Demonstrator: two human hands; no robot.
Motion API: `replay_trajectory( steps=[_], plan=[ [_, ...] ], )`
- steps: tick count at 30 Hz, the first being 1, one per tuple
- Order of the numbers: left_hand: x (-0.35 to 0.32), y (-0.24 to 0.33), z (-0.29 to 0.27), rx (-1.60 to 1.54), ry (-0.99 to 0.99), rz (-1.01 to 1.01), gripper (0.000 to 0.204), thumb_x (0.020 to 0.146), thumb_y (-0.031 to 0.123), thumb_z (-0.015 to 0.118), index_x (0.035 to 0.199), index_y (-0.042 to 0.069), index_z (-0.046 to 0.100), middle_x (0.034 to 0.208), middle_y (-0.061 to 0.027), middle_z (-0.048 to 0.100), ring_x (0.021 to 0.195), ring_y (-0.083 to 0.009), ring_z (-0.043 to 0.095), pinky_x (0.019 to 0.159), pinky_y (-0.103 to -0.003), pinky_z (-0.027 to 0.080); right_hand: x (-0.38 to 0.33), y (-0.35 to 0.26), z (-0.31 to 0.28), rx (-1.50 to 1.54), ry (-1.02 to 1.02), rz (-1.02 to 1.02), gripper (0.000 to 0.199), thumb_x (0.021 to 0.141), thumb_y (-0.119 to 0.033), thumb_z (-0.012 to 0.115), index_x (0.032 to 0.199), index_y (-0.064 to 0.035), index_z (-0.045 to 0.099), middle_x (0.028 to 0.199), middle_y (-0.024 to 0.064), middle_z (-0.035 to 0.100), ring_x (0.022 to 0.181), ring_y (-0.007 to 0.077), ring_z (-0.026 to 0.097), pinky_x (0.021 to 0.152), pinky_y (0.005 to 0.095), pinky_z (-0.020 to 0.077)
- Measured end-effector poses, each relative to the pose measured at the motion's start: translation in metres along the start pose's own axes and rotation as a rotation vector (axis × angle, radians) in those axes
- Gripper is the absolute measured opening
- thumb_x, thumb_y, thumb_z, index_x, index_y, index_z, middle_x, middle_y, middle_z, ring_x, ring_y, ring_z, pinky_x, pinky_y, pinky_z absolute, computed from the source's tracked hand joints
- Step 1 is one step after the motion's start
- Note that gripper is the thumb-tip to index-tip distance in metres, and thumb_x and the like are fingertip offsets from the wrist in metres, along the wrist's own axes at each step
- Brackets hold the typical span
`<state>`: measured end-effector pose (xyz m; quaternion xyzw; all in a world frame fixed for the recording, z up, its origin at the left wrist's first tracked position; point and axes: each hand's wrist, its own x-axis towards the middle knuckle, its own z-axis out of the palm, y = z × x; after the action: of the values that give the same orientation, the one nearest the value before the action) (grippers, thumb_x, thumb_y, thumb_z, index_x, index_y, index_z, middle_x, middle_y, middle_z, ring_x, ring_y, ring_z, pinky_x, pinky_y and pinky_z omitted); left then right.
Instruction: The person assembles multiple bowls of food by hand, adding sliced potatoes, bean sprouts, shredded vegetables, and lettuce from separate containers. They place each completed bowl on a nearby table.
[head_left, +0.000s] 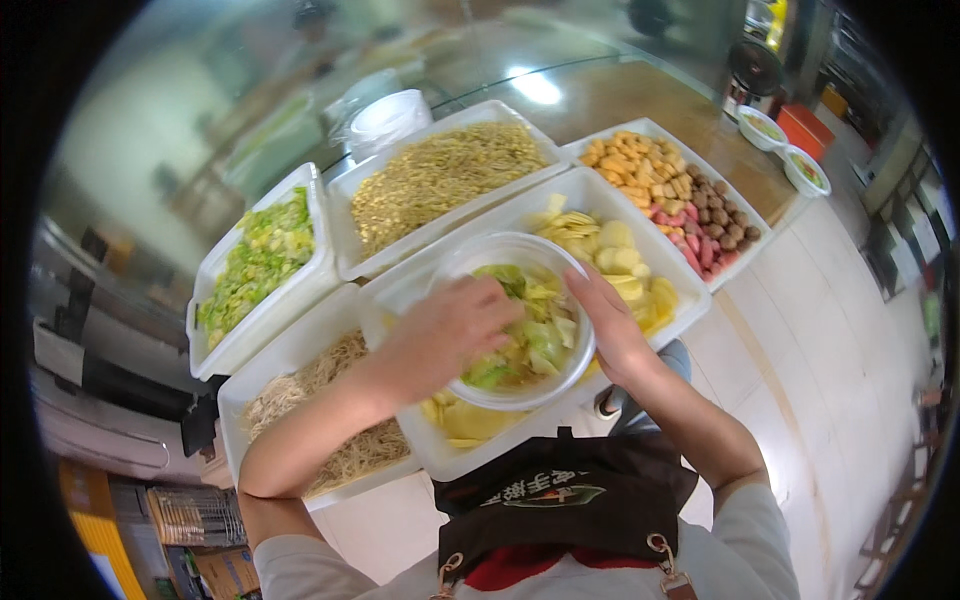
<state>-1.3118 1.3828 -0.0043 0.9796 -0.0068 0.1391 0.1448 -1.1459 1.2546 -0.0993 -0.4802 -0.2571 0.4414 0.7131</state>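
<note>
Head view, bowl: the clear plastic bowl (525,402) is held above the tray (697,300) of yellow slices (615,240); whether its base touches them is hidden.
Right hand: this hand (607,318) has its grip pinching the bowl's right rim, thumb on top, the other fingers mostly hidden. A one-sided hold could let the bowl tip if the far side is pressed.
Left hand: this hand (462,325) is over the bowl's left half, fingers curled and blurred; I cannot tell whether its grip pinches anything. A knuckle catching the rim could tilt the bowl.
Greens: the pale leaves (545,345) in the bowl lie loose, so a quick lift may scatter some onto the slices.
Shreds: the thin beige strands (370,465) sit below the left forearm, which might brush them if the elbow drops.
Sprouts: the heaped sprouts (450,175) lie beyond the bowl; a long reach there could drag the sleeve or wrist across other food.
</note>
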Motion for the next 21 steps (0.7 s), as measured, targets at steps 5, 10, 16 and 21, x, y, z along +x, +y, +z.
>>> replay_trajectory(
  steps=[5, 10, 16, 21],
  plan=[
    [-0.025, -0.038, -0.046, -0.083, 0.15, -0.16, 0.013, 0.084, 0.01, 0.061, 0.096, 0.005, 0.061, 0.095, -0.0081, 0.057, 0.083, -0.0219, 0.058, 0.071, -0.031, 0.047, -0.011, 0.015, 0.018, -0.02, 0.058, -0.002, 0.06, 0.095, -0.036, 0.048, 0.137, 0.0037, 0.033, 0.135, 0.0141, 0.043, 0.124, 0.0197, 0.04, 0.105, 0.0316, 0.0304],
    [-0.122, -0.257, -0.115, 0.329, 0.167, -0.756, 0.026, 0.076, 0.016, 0.068, 0.099, 0.004, 0.061, 0.095, -0.0164, 0.065, 0.089, -0.0338, 0.061, 0.078, -0.04, 0.048, -0.019, 0.011, 0.045, 0.105, 0.04, 0.101, 0.058, 0.095, -0.034, 0.05, 0.137, 0.0029, 0.035, 0.135, 0.0136, 0.043, 0.123, 0.0195, 0.042, 0.103, 0.0314, 0.0329],
    [-0.173, -0.307, -0.099, 0.27, -0.018, -0.91, 0.022, 0.072, 0.01, 0.066, 0.094, 0.006, 0.064, 0.095, -0.018, 0.065, 0.089, -0.033, 0.062, 0.078, -0.039, 0.048, -0.015, 0.017, 0.044, 0.034, 0.068, 0.084, 0.064, 0.093, -0.037, 0.052, 0.139, 0.0038, 0.031, 0.137, 0.0149, 0.041, 0.126, 0.0208, 0.04, 0.105, 0.0322, 0.031],
    [-0.179, -0.327, -0.13, 0.011, 0.34, -0.726, 0.006, 0.077, 0.006, 0.064, 0.083, 0.005, 0.065, 0.084, -0.0066, 0.066, 0.08, -0.0145, 0.06, 0.072, -0.028, 0.046, -0.016, 0.012, 0.049, 0.019, 0.064, 0.098, 0.065, 0.093, -0.038, 0.052, 0.138, 0.0037, 0.032, 0.137, 0.0154, 0.041, 0.126, 0.021, 0.039, 0.106, 0.0328, 0.0306]
  ],
)
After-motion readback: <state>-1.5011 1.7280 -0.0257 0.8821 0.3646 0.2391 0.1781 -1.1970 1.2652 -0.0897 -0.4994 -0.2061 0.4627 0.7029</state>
